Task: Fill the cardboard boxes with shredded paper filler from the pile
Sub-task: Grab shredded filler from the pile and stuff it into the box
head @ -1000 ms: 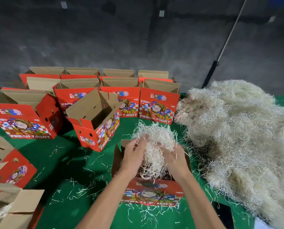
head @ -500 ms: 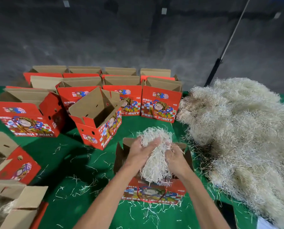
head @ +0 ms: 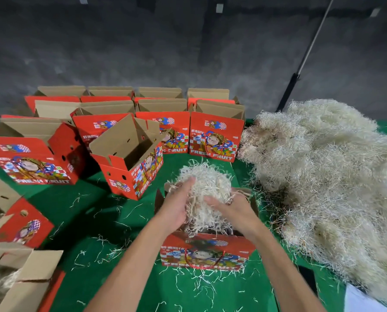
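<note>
The wad of shredded paper filler sat in the mouth of the near box, at about 6 o'clock from the table's middle, its upper half bulging well above the rim. The left hand cupped its 9 o'clock side and the right hand its 3 o'clock side, fingers loosely curled around the strands and pressing inward; how deep the wad reached inside could not be seen. By my reading this box was only partly packed, the wad wanting a push down.

At 10 o'clock from it an open box stood tilted, its inside bare cardboard, so it was not yet filled. Behind, from 11 to 12 o'clock, the rows of upright boxes stood open, and no filler showed above their rims, though their insides were mostly hidden. At 8 o'clock, on the left edge, two boxes showed pale filler inside and looked done. The pile filled the 2 to 4 o'clock side, large, touching the near box's corner. Loose strands littered the green table. Most of the job appeared to remain
</note>
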A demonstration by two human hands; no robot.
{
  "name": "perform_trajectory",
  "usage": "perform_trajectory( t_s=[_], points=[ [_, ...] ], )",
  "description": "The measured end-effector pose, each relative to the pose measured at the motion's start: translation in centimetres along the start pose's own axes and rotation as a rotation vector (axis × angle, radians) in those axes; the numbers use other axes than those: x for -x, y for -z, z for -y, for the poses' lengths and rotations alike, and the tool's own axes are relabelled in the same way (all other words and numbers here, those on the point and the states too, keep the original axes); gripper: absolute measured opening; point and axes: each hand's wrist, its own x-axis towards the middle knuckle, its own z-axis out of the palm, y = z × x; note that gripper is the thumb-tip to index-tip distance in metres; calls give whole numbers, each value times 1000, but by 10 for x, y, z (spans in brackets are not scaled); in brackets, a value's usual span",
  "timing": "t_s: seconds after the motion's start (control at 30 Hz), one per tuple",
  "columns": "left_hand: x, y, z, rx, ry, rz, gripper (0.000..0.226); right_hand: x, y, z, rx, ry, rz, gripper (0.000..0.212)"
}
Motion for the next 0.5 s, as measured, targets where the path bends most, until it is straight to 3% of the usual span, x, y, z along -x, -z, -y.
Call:
perform_trajectory(
  t_s=[0.1,0.27,0.37,0.5],
  points=[
    [-1,-7,12,-146,-76,-165,85,-3,-5,-6,-66,-15,-98,27],
    [-8,16,5,31,-76,-288,95,5,23,-15,-80,8,-119,9],
    [-11,28,2,-15,-73,-302,102,8,35,-17,-95,-31,-158,53],
    [-11,38,7,-94,-70,-273,100,12,40,-28,-149,-55,-205,71]
  ],
)
